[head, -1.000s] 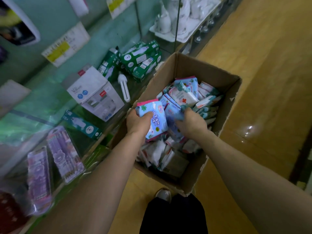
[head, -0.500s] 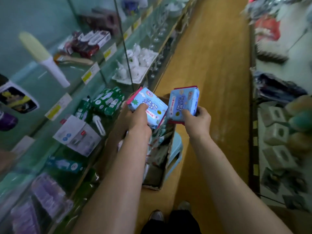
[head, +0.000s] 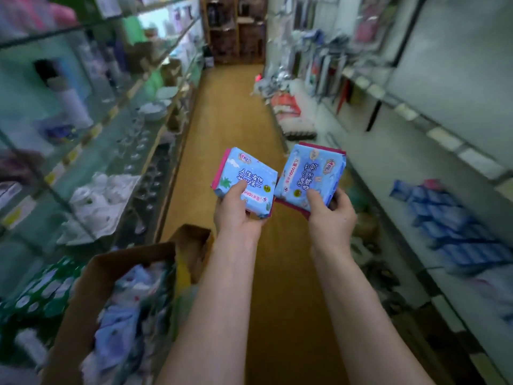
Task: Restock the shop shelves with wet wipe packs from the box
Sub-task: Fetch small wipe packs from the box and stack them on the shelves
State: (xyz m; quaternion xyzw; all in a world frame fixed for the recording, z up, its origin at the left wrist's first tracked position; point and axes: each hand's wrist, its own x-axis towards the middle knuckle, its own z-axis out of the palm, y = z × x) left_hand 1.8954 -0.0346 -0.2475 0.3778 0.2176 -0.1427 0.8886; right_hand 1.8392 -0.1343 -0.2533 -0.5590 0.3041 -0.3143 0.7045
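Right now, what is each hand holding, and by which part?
Left hand grips one wet wipe pack by its near edge, thumb on top. Right hand grips a second pack the same way.

Dim greenish light, motion-blurred edges

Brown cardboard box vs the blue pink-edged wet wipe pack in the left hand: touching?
Apart. Head view: left hand holds the blue pink-edged pack aloft; floor shows between it and the brown cardboard box.
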